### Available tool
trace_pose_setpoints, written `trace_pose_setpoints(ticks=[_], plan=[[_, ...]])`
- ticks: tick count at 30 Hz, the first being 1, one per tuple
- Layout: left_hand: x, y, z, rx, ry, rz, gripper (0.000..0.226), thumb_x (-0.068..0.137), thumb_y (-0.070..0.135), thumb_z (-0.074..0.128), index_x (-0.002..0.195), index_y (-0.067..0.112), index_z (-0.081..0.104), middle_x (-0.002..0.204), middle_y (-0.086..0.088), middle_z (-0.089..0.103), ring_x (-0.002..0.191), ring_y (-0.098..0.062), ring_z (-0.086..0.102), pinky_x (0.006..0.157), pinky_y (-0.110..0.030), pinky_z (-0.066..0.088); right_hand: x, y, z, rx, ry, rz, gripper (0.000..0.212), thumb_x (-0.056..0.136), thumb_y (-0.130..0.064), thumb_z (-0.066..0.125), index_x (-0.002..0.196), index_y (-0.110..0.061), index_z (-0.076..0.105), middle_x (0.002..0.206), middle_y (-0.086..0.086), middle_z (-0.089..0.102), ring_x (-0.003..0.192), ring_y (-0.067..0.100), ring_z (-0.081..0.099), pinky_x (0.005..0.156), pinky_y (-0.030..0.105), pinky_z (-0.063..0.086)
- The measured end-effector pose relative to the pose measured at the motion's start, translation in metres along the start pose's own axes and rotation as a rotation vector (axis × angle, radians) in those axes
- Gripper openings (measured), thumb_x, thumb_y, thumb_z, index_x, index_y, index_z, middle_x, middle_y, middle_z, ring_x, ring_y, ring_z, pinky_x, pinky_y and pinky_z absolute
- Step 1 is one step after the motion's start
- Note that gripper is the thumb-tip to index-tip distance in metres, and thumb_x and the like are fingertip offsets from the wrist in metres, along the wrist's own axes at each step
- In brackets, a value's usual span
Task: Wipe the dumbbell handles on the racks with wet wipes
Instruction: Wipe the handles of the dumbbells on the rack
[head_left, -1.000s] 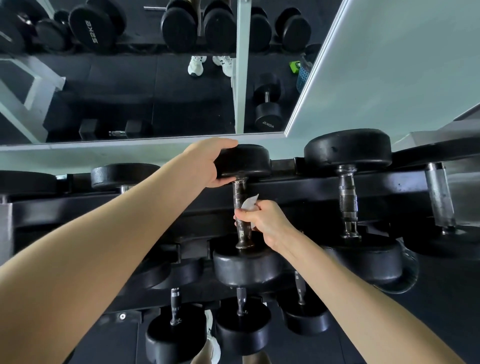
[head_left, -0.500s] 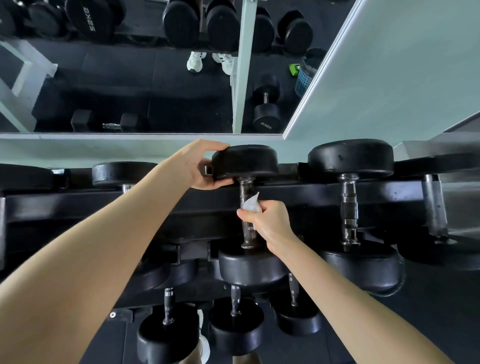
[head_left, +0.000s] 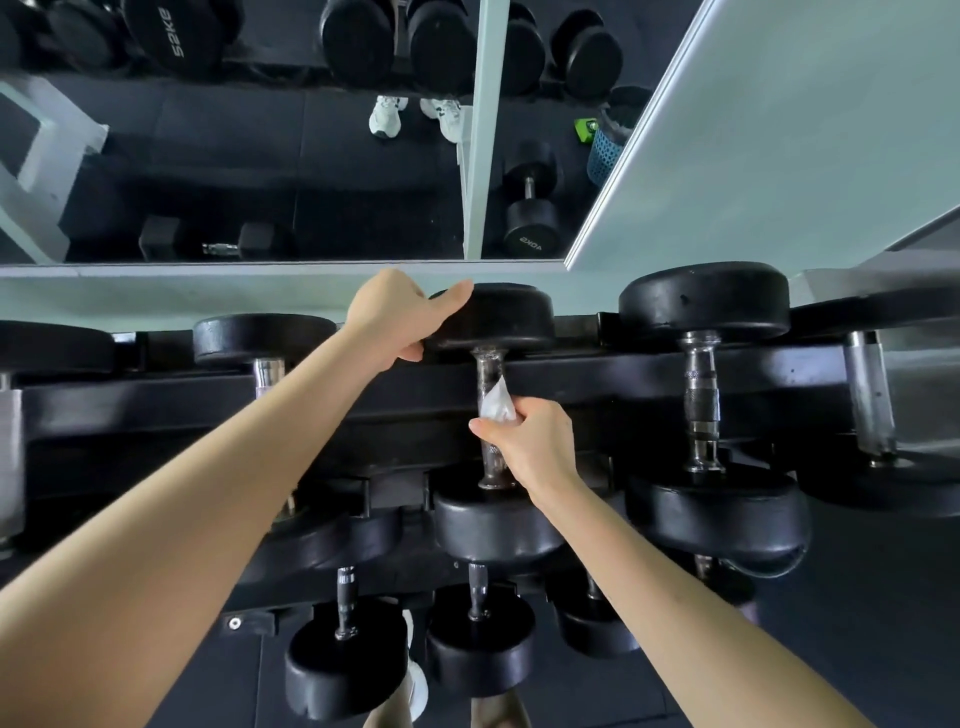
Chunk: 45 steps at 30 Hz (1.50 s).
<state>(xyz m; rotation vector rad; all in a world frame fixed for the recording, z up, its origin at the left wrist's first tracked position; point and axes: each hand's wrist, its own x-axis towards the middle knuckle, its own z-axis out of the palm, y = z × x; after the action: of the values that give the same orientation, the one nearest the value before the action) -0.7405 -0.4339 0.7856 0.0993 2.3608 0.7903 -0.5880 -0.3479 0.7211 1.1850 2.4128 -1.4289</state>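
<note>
Left grip: the left hand (head_left: 395, 317) is clamped on the far head (head_left: 506, 317) of the middle dumbbell (head_left: 493, 525), fingers laid over its top and thumb tucked under its rim. The arm is stretched forward from the lower left.

Right grip: the right hand (head_left: 532, 447) is closed round the wipe (head_left: 497, 404), a crumpled white wad pressed against the handle (head_left: 490, 371) about halfway along. A peak of the wipe stands up above the thumb. The forearm is brought in from the lower right, across the dumbbell's near head.

Location: the dumbbell is seated on the top tier of the rack (head_left: 156, 410).

Surroundings: a larger dumbbell (head_left: 701, 395) is racked just to the right. Smaller dumbbells (head_left: 478, 639) are kept on the tier below. A mirror (head_left: 260, 156) is set behind the rack, reflecting weights and white shoes.
</note>
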Motion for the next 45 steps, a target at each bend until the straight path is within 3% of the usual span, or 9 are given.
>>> trace_pose_setpoints(ticks=[9,14,17,20,24,28,33,37,45], plan=[[-0.003,-0.003,0.009,-0.017,0.073,0.111,0.057,0.07,0.071,0.062,0.074,0.015,0.051,0.074,-0.009,0.062,0.07,-0.026,0.071,0.077,-0.037,0.056,-0.001,-0.001,-0.011,-0.07,0.043,-0.08,0.022,0.086,-0.026,0.066,0.088,-0.004,0.063,0.07,-0.002,0.058,0.059,0.01,0.051,0.049,0.017,0.035],[-0.008,-0.01,0.018,0.096,0.173,0.168,0.065,0.07,0.073,0.06,0.087,0.011,0.062,0.079,-0.006,0.066,0.073,-0.024,0.064,0.065,-0.034,0.051,0.004,-0.013,-0.011,-0.1,0.046,-0.13,0.044,0.087,-0.029,0.065,0.121,-0.002,0.058,0.113,0.006,0.066,0.101,0.019,0.061,0.076,0.02,0.042],[-0.012,-0.012,0.022,0.141,0.257,0.291,0.064,0.075,0.067,0.06,0.117,0.019,0.059,0.11,0.006,0.062,0.097,-0.016,0.059,0.075,-0.028,0.044,-0.004,-0.011,-0.017,-0.137,-0.092,-0.198,0.064,0.091,-0.036,0.058,0.142,-0.005,0.036,0.144,0.001,0.045,0.132,0.017,0.041,0.099,0.02,0.032],[-0.012,-0.014,0.021,0.085,0.255,0.442,0.054,0.08,0.055,0.064,0.124,0.026,0.058,0.121,0.007,0.058,0.089,-0.005,0.054,0.071,-0.016,0.04,-0.01,-0.008,-0.022,-0.095,-0.226,-0.222,0.06,0.1,-0.039,0.038,0.15,-0.011,0.019,0.155,0.002,0.028,0.141,0.014,0.027,0.11,0.023,0.022],[-0.013,-0.023,0.02,0.071,0.243,0.578,0.045,0.082,0.044,0.067,0.124,0.031,0.061,0.118,0.009,0.057,0.095,-0.005,0.055,0.073,-0.014,0.036,-0.007,0.002,-0.018,-0.564,-0.121,-0.4,0.049,0.102,-0.018,0.036,0.149,-0.012,0.024,0.146,0.006,0.042,0.125,0.023,0.049,0.098,0.027,0.038],[-0.013,-0.019,0.023,0.215,0.262,0.706,0.042,0.083,0.043,0.067,0.123,0.036,0.06,0.124,0.007,0.057,0.111,-0.017,0.05,0.078,-0.024,0.035,0.005,0.017,-0.017,-0.65,0.337,-0.62,0.034,0.072,-0.017,0.077,0.105,-0.016,0.072,0.083,0.004,0.064,0.067,0.027,0.058,0.055,0.029,0.041],[-0.01,-0.015,0.023,0.293,0.251,0.682,0.042,0.083,0.046,0.064,0.125,0.044,0.056,0.123,0.011,0.054,0.113,-0.016,0.045,0.071,-0.027,0.036,0.018,0.003,-0.013,-0.396,0.229,-0.466,0.021,0.092,-0.026,0.057,0.087,-0.007,0.062,0.07,-0.01,0.051,0.067,0.006,0.047,0.059,0.022,0.038],[-0.008,-0.019,0.022,0.266,0.248,0.693,0.041,0.084,0.046,0.064,0.124,0.045,0.056,0.121,0.011,0.054,0.111,-0.017,0.045,0.072,-0.026,0.036,0.012,0.012,-0.018,-0.39,0.094,-0.711,0.03,0.093,-0.009,0.054,0.121,-0.003,0.061,0.102,0.011,0.055,0.088,0.018,0.054,0.076,0.024,0.046],[-0.007,-0.019,0.023,0.244,0.246,0.668,0.042,0.083,0.046,0.064,0.124,0.046,0.056,0.12,0.013,0.054,0.108,-0.014,0.045,0.072,-0.025,0.035,0.02,-0.004,-0.008,-0.089,0.226,-0.517,0.006,0.086,-0.011,0.063,0.088,-0.016,0.062,0.082,-0.009,0.055,0.071,0.004,0.05,0.067,0.012,0.041]])
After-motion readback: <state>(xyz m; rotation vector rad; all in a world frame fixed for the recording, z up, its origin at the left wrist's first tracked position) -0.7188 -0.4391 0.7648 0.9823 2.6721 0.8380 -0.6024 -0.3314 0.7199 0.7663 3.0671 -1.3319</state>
